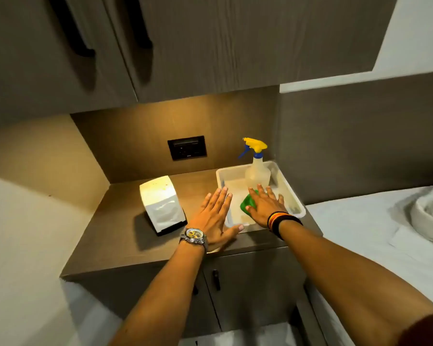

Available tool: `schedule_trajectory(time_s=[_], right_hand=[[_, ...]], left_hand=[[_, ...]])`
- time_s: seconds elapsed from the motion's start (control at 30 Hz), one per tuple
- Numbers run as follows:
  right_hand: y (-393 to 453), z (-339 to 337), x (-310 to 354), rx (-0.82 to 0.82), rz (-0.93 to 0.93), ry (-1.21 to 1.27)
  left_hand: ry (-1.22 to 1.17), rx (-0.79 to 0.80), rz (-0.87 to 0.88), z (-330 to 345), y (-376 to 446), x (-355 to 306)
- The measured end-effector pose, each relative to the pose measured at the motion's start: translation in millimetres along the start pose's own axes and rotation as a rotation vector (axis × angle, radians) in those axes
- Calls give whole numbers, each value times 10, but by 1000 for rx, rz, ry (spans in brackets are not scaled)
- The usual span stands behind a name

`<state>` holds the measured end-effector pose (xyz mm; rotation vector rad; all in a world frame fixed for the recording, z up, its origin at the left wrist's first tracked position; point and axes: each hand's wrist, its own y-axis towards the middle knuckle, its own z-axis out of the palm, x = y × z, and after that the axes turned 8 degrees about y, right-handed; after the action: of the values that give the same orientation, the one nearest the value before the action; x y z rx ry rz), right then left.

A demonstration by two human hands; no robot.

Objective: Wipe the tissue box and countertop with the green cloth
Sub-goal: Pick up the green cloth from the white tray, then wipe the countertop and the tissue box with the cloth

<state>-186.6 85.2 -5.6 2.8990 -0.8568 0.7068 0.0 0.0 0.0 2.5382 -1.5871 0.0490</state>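
Note:
A white tissue box stands on the left part of the brown countertop. The green cloth lies inside a white plastic tray on the right and is mostly hidden under my right hand. That hand lies flat on the cloth with its fingers spread. My left hand, with a watch on the wrist, hovers open over the countertop. It is beside the tray's left rim, to the right of the tissue box, and holds nothing.
A spray bottle with a yellow and blue trigger stands at the back of the tray. A black wall socket sits on the back panel. Cupboards hang overhead. A bed with white linen adjoins the counter on the right.

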Motion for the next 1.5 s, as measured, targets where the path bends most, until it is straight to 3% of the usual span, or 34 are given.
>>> schedule_trajectory(time_s=[0.23,0.43,0.53,0.63,0.77,0.93,1.07,1.2,1.3,1.5], right_hand=[[337,135,-132,176,123,-16],[405,114,-125,196,174,3],[400,97,-103,125,179,37],[307,74,-48,-45,116,135],[216,14,272,-263,-34,165],[333,-141,1123,-355,-235,280],[387,-128,1773,-330,-466,294],[381,128,2143,-155,-640,47],[305,396,2199,-46,-687,-111],[261,509,2114,-18,-647,-91]], left_hand=[[11,139,9,449,252,21],[-70,150,-13,494,248,-24],[-76,165,-6,441,241,-25],[-1,147,39,318,227,56],[68,-43,-30,20,115,402],[124,-237,-217,-394,-163,1095],[75,-203,-400,-376,-539,1585],[0,-109,-520,-87,-866,1833],[-71,-90,-542,133,-965,1875],[-283,-93,-538,377,-812,1890]])
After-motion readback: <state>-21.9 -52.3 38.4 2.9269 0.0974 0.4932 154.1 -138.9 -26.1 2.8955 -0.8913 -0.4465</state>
